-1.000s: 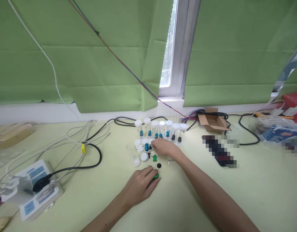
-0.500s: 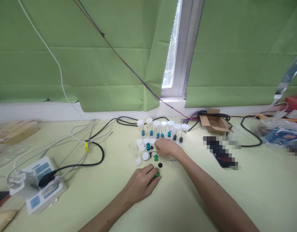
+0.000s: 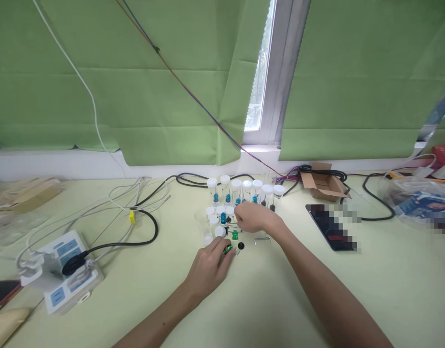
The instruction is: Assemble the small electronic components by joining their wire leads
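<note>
My left hand (image 3: 209,268) rests low over the table, thumb and fingers closed round a small green metal part (image 3: 227,249). Just right of its fingertips lie a black round piece (image 3: 241,245) and a second green part (image 3: 235,235). My right hand (image 3: 254,217) is curled palm-down in front of the capped clear tubes (image 3: 257,190); its fingertips are hidden, so what they pinch cannot be seen. Left of it are a blue part (image 3: 222,218) and several white caps (image 3: 220,232). An L-shaped hex key (image 3: 262,239) lies below the right wrist.
At left stands a white power strip (image 3: 57,296) with plugs and cables. A phone (image 3: 329,228) lies to the right, in front of an open cardboard box (image 3: 324,187). Black cables (image 3: 193,179) run along the wall, and a plastic bag (image 3: 418,198) sits far right.
My left hand has shifted slightly left and up with the green part. A small thin piece now shows beside the black round piece. My right hand stays near the tubes.
</note>
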Tool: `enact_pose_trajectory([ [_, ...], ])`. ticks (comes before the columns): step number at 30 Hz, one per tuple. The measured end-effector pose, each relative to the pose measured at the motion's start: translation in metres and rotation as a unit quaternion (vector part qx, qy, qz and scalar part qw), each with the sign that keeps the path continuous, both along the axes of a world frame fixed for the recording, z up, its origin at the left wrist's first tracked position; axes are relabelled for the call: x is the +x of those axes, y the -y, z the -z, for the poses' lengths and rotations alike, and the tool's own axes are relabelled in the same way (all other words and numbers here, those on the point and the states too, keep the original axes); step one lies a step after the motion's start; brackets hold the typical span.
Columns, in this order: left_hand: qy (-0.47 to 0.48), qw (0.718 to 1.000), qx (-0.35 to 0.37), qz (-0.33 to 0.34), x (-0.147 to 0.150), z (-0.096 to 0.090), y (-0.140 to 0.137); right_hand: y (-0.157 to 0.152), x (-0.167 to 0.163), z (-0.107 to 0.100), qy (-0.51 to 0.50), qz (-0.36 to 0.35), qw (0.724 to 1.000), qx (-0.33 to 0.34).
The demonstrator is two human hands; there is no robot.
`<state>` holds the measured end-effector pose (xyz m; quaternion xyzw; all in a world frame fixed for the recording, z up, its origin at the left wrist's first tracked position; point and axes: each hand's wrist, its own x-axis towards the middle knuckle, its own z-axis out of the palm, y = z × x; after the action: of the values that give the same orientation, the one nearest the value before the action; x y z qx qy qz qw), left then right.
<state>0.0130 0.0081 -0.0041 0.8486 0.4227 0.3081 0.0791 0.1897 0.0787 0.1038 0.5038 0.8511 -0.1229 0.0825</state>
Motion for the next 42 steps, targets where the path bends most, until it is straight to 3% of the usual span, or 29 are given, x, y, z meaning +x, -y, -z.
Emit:
enact_pose_trajectory([
  [6,0.046,0.998,-0.043,-0.017,-0.001,0.000,-0.001,0.014,0.004,-0.019,-0.006,-0.008,1.000,0.004],
  [12,0.073,0.992,-0.081,-0.067,-0.002,0.002,-0.002,0.021,0.001,-0.023,0.004,-0.062,0.998,-0.023],
  [16,0.080,0.991,-0.082,-0.064,-0.002,0.002,-0.003,0.021,-0.002,-0.021,0.007,-0.069,0.996,-0.058],
  [42,0.067,0.993,-0.090,-0.029,-0.001,0.001,-0.001,0.021,0.000,-0.021,-0.018,-0.074,0.996,-0.056],
])
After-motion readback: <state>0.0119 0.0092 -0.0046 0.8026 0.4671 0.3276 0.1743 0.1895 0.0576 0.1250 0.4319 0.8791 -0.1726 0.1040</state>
